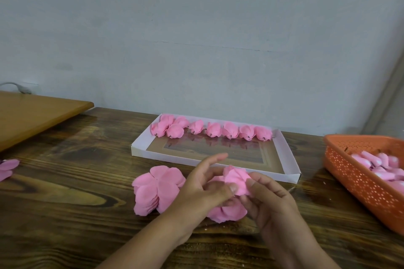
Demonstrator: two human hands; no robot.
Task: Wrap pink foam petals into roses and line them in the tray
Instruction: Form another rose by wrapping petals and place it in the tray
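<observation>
Dark, glossy wood grain covers the table, and nearest the camera both hands meet just in front of the tray. The left hand curls its thumb and lower fingers round a pink foam petal piece while its index finger points out straight. The right hand pinches the same piece from the other side with thumb and bent fingers. More of the pink foam hangs below the hands, touching the table.

One stack of flat pink petals lies just left of the hands, in front of the tray's near left corner. One loose petal piece sits well left of the tray at the picture's edge.

The tray is a shallow white cardboard box with a brown floor. Along its far wall stands a row of finished roses: about nine, with the leftmost ones bunched and hard to count.

Right of the tray sits one orange perforated basket holding pink pieces, too blurred to count.

Left of the tray a lighter brown board overlaps the table. Behind everything rises a plain pale grey wall. No writing is legible.
</observation>
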